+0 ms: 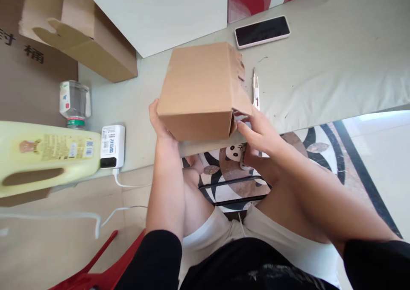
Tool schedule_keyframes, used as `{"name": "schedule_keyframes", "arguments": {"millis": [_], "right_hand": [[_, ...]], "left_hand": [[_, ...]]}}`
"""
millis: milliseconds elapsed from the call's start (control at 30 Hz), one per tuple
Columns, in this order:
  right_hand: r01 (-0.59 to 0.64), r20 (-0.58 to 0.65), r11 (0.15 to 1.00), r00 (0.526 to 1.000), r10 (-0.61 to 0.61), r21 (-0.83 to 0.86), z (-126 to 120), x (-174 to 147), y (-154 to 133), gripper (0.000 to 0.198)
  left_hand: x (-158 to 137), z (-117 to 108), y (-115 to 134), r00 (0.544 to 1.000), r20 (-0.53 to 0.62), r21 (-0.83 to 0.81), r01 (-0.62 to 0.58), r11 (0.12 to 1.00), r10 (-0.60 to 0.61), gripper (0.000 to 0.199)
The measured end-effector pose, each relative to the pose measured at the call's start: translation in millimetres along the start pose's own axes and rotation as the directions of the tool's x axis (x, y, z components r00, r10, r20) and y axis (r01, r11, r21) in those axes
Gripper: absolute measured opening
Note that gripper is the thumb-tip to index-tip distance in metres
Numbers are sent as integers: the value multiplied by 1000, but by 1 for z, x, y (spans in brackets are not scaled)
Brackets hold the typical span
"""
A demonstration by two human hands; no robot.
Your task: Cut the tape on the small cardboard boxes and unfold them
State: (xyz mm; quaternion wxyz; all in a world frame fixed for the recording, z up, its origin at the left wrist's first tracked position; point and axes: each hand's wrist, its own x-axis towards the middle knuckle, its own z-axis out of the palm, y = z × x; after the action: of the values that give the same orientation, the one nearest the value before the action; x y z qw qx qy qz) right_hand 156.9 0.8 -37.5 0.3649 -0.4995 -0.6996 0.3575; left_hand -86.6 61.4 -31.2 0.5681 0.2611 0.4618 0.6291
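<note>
A brown cardboard box (198, 80) rests in front of me near the table's front edge, its torn, ragged side facing right. My left hand (160, 121) grips the box's near left corner, with part of its fingers hidden behind the cardboard. At the near right corner, my right hand (256, 130) has its fingers closed on a flap of the same box; some fingertips are hidden by the flap. Just beyond the right hand lies a white utility knife (255, 89) on the table cloth.
A phone (262, 31) lies behind the box, near a white panel (166, 12). On the left stand an open cardboard box (109, 46), a clear plastic bottle (75, 102), a yellow jug (48, 153) and a white power bank (112, 147) with a cable. A red chair (102, 277) is below.
</note>
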Motion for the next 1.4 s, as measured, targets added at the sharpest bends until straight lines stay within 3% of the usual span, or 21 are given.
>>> {"name": "schedule_keyframes", "arguments": {"millis": [167, 267, 433, 533, 733, 867, 1033, 1267, 1400], "right_hand": [[119, -141, 991, 984, -109, 67, -8, -4, 7, 40], [154, -162, 978, 978, -131, 138, -9, -6, 9, 48], [61, -118, 989, 992, -45, 134, -5, -4, 8, 56], [4, -133, 996, 991, 8, 88, -2, -1, 11, 62], [-139, -325, 990, 937, 128, -11, -2, 2, 18, 63], [-87, -441, 994, 891, 110, 73, -4, 4, 11, 59], [-95, -414, 964, 889, 195, 249, -5, 4, 5, 48], [-119, -485, 963, 845, 226, 241, -7, 7, 17, 43], [-131, -531, 949, 803, 271, 286, -10, 7, 21, 41]], "left_hand": [[2, -4, 7, 997, 41, 28, 68, 997, -69, 58], [2, -11, 13, 999, 32, 40, 21, 999, -22, 56], [-6, -17, 21, 990, 81, 8, -114, 993, 114, 54], [-13, -14, 21, 980, 182, 58, -93, 994, 81, 53], [-15, -14, 6, 980, 196, 179, -70, 981, 34, 62], [-15, -18, -2, 980, 198, 258, -32, 966, -20, 65], [-14, -18, -2, 992, 124, 271, -64, 960, 31, 53], [-11, -24, 10, 998, 54, 185, 3, 983, -14, 42], [-5, -25, 13, 976, -14, 307, -204, 930, 219, 13]]}}
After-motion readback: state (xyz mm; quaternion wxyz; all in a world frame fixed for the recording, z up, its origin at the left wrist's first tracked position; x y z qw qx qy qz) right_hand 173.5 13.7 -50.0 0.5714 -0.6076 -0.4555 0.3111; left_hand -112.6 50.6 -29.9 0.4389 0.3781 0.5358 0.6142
